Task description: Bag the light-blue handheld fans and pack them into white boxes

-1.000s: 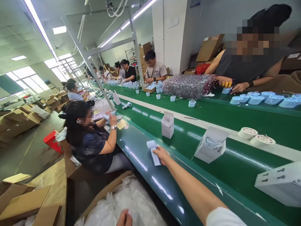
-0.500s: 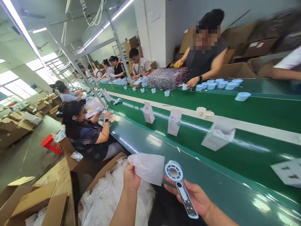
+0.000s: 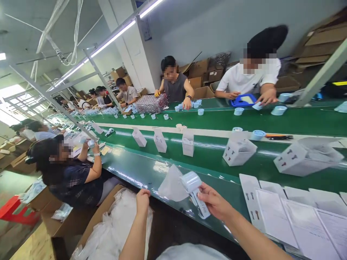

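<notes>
Head view: work station at a long conveyor line.

Item, right hand [image 3: 214, 200] — fingers closed around the handle of a handheld fan [image 3: 191, 181], light blue round head, pale handle. Fan tilted, head toward the upper left, handle end toward the near edge of the glossy blue-green workbench [image 3: 130, 166].

Item, left hand [image 3: 142, 202] — fingers curled in, nothing visible within the grip; placed at that same edge, a gap between it and the translucent bag [image 3: 170, 186]. Bag just beside the fan's head; whether the two touch cannot be told.

Bounds: below the left forearm, a cardboard carton [image 3: 92, 227] heaped with plastic bags [image 3: 119, 224]; to the right, near the right forearm, overlapping flat white packages [image 3: 271, 206] with printed sides.

Surface: bench streaked with reflected light. Beyond it, green conveyor belt [image 3: 208, 150] bearing a row of open white boxes [image 3: 188, 145]; pale divider strip [image 3: 208, 132]; light blue round parts [image 3: 200, 112] farther off, near a blue tray [image 3: 234, 102].

Room: co-workers along both sides, tube lights [image 3: 114, 39] overhead, red stool [image 3: 16, 211] at far left.
</notes>
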Tool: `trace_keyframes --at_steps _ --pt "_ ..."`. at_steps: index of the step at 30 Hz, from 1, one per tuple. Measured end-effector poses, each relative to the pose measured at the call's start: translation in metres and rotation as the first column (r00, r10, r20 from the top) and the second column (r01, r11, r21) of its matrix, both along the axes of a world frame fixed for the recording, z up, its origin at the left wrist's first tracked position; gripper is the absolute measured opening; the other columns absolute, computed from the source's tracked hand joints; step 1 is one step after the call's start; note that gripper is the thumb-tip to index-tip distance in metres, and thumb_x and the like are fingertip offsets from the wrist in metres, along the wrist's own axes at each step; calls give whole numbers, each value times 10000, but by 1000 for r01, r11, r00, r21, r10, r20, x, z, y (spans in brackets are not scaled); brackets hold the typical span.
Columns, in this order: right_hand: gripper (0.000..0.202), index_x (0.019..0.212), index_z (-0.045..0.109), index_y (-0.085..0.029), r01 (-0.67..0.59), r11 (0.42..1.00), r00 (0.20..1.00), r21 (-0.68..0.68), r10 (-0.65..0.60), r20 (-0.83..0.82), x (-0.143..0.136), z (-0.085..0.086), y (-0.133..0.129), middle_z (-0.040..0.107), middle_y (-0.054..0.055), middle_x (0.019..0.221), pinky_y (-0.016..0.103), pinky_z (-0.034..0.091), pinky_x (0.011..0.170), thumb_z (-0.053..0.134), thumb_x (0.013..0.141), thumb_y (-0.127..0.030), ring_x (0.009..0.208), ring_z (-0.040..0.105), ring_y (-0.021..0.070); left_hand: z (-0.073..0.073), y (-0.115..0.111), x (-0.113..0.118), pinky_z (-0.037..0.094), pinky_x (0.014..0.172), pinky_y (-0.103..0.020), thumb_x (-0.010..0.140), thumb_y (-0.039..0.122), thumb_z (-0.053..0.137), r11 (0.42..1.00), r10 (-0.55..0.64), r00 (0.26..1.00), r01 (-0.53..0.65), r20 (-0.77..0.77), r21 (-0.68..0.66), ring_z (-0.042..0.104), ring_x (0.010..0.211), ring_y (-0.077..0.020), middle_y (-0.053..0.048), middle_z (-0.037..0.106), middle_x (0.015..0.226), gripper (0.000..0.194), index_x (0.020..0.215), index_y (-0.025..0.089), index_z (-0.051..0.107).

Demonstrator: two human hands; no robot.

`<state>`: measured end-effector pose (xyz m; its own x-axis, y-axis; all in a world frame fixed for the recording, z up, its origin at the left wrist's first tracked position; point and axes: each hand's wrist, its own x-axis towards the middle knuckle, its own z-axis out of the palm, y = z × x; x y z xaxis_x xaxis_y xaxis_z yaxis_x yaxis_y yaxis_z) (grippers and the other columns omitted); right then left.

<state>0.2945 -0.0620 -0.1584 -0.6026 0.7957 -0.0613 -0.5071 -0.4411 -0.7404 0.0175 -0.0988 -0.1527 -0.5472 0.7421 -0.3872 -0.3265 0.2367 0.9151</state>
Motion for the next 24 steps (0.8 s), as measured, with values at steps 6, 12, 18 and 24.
trace_keyframes --at_steps 6,12,18,24 --pt "308 1026 604 -191 -316 848 902 425 130 412 47 32 -13 607 20 926 266 413 728 687 757 -315 815 543 155 79 25 64 431 590 -210 661 287 734 853 -500 837 520 -224 40 612 784 -160 -74 697 924 274 908 173 707" --pt "330 1104 627 -243 -440 729 749 524 -23 662 76 64 -17 623 35 1014 314 420 804 614 775 -220 907 551 206 96 28 93 394 519 -239 580 223 742 302 -951 256 887 -173 -350 501 505 -117 -19 644 563 124 681 153 748" --pt "342 1044 625 -224 46 946 912 322 -172 373 84 48 -39 593 63 1077 320 461 839 716 738 -346 996 559 210 60 17 103 350 574 -225 549 239 743 801 -588 711 579 -387 -154 438 534 -91 42 521 499 190 521 160 572" --pt "670 1190 507 -214 -211 954 970 -211 178 -165 43 18 -67 609 0 820 280 548 536 827 612 -322 558 595 110 42 -16 151 342 543 -235 573 293 753 841 -526 847 532 -81 103 427 525 -94 27 546 555 213 591 155 592"
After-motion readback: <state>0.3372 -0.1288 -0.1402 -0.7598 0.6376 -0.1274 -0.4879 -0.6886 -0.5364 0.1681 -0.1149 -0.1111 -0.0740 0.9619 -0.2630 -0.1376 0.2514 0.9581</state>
